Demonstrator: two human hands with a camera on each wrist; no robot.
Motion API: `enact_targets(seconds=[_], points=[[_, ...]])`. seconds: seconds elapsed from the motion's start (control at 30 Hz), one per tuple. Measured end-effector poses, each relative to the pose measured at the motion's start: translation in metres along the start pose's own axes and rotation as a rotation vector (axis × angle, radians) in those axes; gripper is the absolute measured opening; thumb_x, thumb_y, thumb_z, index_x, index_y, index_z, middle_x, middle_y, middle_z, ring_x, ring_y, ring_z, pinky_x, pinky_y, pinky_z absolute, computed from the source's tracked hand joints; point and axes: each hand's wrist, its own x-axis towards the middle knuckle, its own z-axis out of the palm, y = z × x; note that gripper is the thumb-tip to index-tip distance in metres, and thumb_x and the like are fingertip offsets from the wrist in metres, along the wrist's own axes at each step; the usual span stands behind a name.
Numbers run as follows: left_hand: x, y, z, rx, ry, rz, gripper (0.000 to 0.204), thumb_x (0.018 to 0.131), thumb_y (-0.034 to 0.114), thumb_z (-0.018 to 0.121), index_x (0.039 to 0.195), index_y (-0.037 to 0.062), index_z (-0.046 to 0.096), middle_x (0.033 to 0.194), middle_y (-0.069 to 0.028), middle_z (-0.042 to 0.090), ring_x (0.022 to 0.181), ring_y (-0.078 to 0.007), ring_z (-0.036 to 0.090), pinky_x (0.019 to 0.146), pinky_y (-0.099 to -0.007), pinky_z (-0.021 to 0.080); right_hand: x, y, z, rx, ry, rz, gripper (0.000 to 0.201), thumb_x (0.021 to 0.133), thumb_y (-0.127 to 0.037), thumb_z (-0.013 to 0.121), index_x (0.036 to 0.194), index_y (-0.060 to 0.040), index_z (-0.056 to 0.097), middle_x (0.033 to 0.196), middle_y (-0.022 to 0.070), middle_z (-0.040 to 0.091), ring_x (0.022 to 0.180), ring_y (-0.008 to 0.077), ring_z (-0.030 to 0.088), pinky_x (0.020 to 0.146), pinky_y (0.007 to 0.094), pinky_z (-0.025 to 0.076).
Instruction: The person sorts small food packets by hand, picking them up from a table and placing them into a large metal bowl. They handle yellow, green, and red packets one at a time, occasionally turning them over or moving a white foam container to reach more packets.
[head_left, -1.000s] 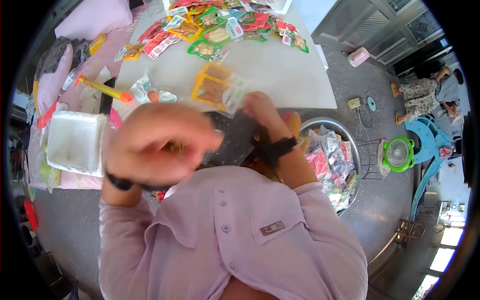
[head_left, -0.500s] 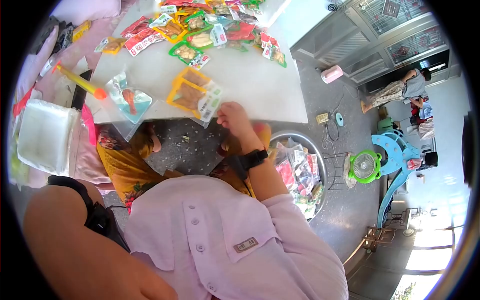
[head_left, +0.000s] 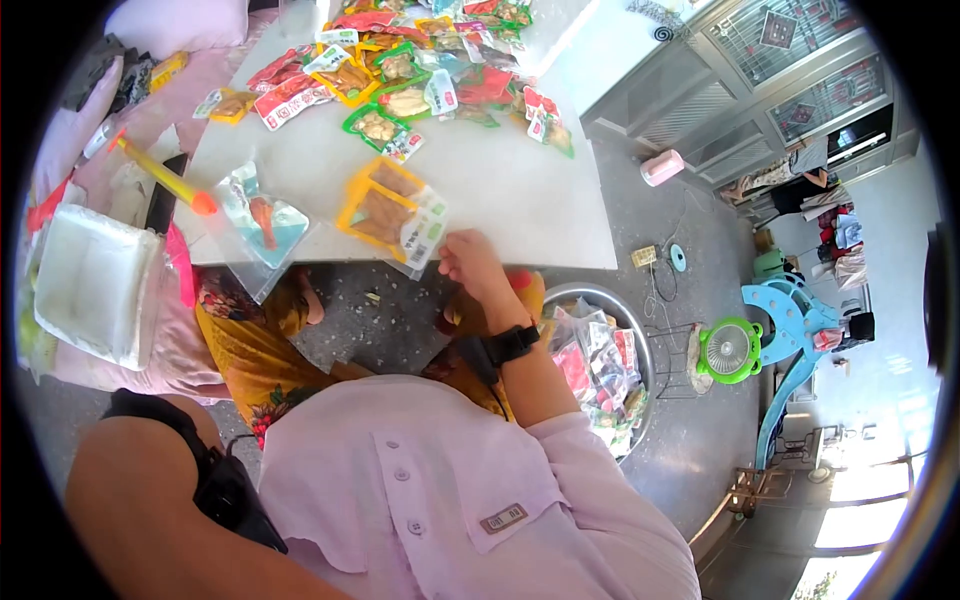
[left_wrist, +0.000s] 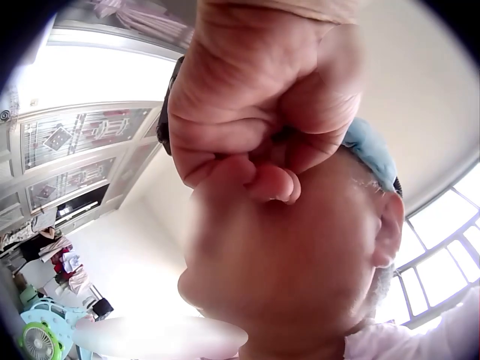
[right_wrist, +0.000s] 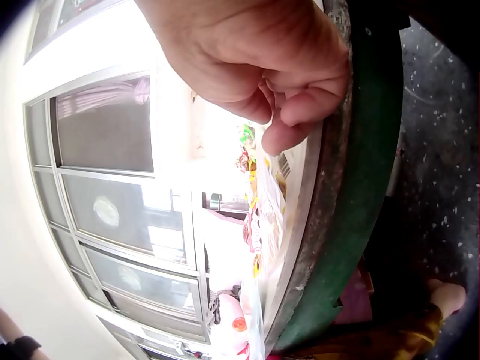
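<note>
In the left wrist view, the left hand is up at the person's face, fingers curled and touching it, with nothing seen in them. That hand lies outside the head view, where only its bent arm shows. The right hand rests at the table's front edge, fingers loosely curled and holding nothing. Just beyond its fingertips lies a yellow-edged food packet with brown contents and a white label, partly over the edge. To its left, a clear bag with a teal panel also overhangs the edge.
Several colourful food packets are heaped at the table's back. A yellow tube with orange ends and a white foam box are at left. A metal basin full of packets stands at right, near a green fan.
The left hand has gone from in front of the chest up to the face, out of the head view. The right hand stays by the yellow-edged packet. The head view has shifted.
</note>
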Motion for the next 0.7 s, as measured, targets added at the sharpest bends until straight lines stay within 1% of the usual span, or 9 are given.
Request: enact_targets(seconds=[0.07,0.1,0.23,0.33,0.43,0.53,0.6,0.7], points=[[0.000,0.002,0.003,0.006,-0.007,0.000,0.021,0.067,0.010,0.063,0.086,0.0050,0.056,0.073,-0.0070,0.054,0.062,-0.0170,0.054,0.050,-0.0258,0.039,0.004,0.000,-0.001,0.013,-0.025,0.025,0.016,0.079,-0.013,0.045,0.089,-0.0008,0.047,0.070,0.0042,0.051,0.049,0.0108,0.050,0.041,0.0189,0.037],[0.000,0.001,0.004,0.007,0.001,0.000,0.021,0.067,0.010,0.062,0.086,0.0050,0.056,0.072,-0.0070,0.054,0.062,-0.0170,0.053,0.049,-0.0257,0.039,0.004,0.000,0.000,0.016,0.006,0.012,0.015,0.079,-0.012,0.045,0.087,-0.0016,0.048,0.069,0.0040,0.051,0.049,0.0107,0.050,0.040,0.0190,0.037],[0.005,-0.001,-0.001,-0.029,0.006,-0.001,0.020,0.068,0.010,0.062,0.086,0.0052,0.056,0.072,-0.0070,0.054,0.061,-0.0169,0.053,0.049,-0.0256,0.039,0.003,0.001,-0.003,-0.033,-0.052,-0.016,0.016,0.079,-0.014,0.044,0.089,-0.0013,0.048,0.069,0.0042,0.051,0.049,0.0106,0.050,0.040,0.0193,0.037],[0.006,-0.002,-0.003,-0.026,0.001,-0.003,0.019,0.068,0.010,0.061,0.085,0.0053,0.056,0.072,-0.0070,0.053,0.061,-0.0168,0.053,0.049,-0.0255,0.038,0.002,0.001,-0.001,0.023,-0.018,0.007,0.017,0.079,-0.013,0.044,0.091,-0.0013,0.047,0.069,0.0043,0.051,0.049,0.0104,0.050,0.041,0.0192,0.037],[0.008,-0.003,-0.005,-0.024,0.001,-0.009,0.018,0.068,0.010,0.061,0.085,0.0054,0.056,0.072,-0.0070,0.053,0.061,-0.0167,0.053,0.049,-0.0254,0.038,0.003,0.003,-0.002,0.052,-0.039,-0.012,0.017,0.079,-0.013,0.044,0.091,-0.0019,0.047,0.069,0.0043,0.051,0.048,0.0104,0.050,0.039,0.0188,0.037],[0.006,-0.003,-0.005,-0.009,-0.005,-0.007,0.017,0.069,0.010,0.060,0.085,0.0055,0.056,0.071,-0.0070,0.053,0.060,-0.0166,0.052,0.048,-0.0253,0.037,0.003,0.001,-0.002,0.050,-0.023,0.011,0.017,0.078,-0.013,0.044,0.092,-0.0020,0.046,0.070,0.0042,0.052,0.047,0.0107,0.051,0.039,0.0188,0.037],[0.006,-0.004,-0.006,-0.017,0.003,-0.008,0.017,0.069,0.010,0.060,0.084,0.0055,0.056,0.071,-0.0070,0.053,0.060,-0.0166,0.052,0.048,-0.0253,0.037,0.002,0.008,-0.003,0.055,-0.026,0.020,0.018,0.079,-0.014,0.044,0.092,-0.0018,0.046,0.070,0.0040,0.052,0.047,0.0108,0.051,0.039,0.0189,0.037],[0.004,-0.003,-0.004,-0.019,0.006,-0.002,0.016,0.069,0.010,0.059,0.084,0.0056,0.056,0.071,-0.0069,0.053,0.060,-0.0165,0.052,0.048,-0.0252,0.037,0.007,0.007,-0.005,0.049,-0.042,-0.002,0.018,0.079,-0.014,0.045,0.092,-0.0018,0.046,0.070,0.0042,0.052,0.048,0.0109,0.051,0.039,0.0191,0.037]])
